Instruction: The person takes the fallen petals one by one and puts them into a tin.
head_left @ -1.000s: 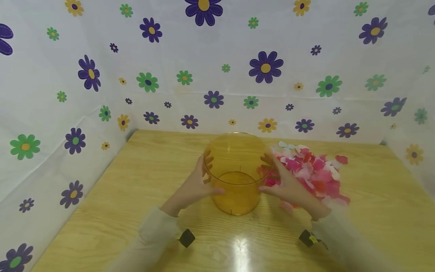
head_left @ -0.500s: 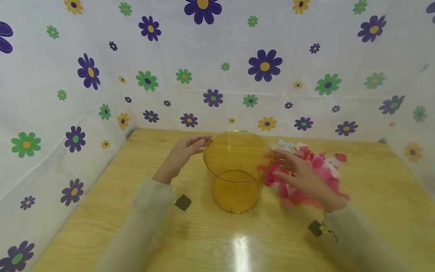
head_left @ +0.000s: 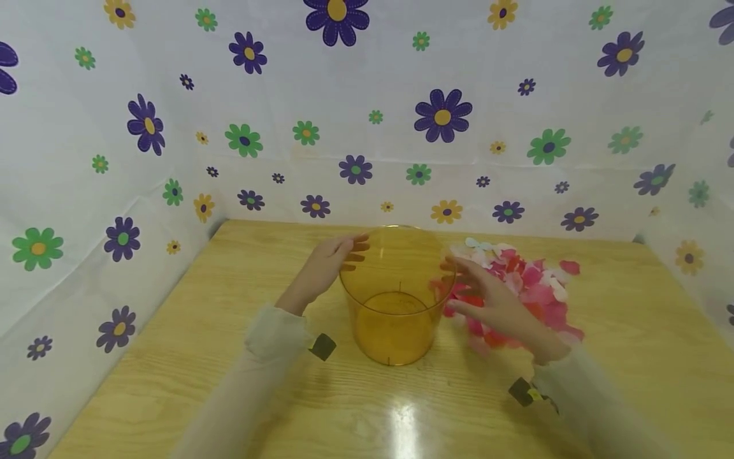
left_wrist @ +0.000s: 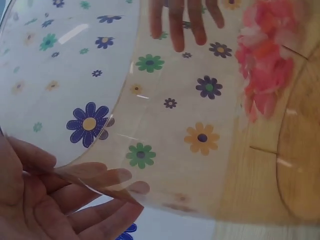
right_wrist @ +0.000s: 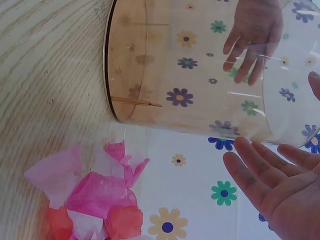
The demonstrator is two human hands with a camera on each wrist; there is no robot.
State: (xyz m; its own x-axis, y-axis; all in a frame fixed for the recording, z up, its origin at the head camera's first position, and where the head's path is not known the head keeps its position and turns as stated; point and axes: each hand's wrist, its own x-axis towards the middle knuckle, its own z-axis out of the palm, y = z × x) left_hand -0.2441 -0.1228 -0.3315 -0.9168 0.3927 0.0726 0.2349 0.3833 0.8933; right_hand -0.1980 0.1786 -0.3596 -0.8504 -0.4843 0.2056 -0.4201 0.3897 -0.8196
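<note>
A transparent amber plastic tub (head_left: 394, 341) with a wide round mouth stands upright on the wooden table, and nothing shows inside it. At its left side my left hand (head_left: 321, 266) has loosely bent, spread fingers right at the upper wall; in the left wrist view that hand (left_wrist: 55, 200) lies along the rim with some fingers seen through the plastic. Opposite it, my right hand (head_left: 497, 305) reaches to the right wall, thumb apart from the fingers. The right wrist view shows this hand (right_wrist: 285, 185) palm toward the tub, fingers fairly straight and close beside the wall.
A heap of pink, red and white artificial petals (head_left: 539, 296) lies right of the tub, partly behind my right hand. White sheets (head_left: 344, 76) printed with flowers rise at the back and sides of the wooden table (head_left: 218, 319).
My hands let go of the tub's sides and drew apart, the left one also rising. Since then both have come back in toward the upper wall. The tub stays put.
</note>
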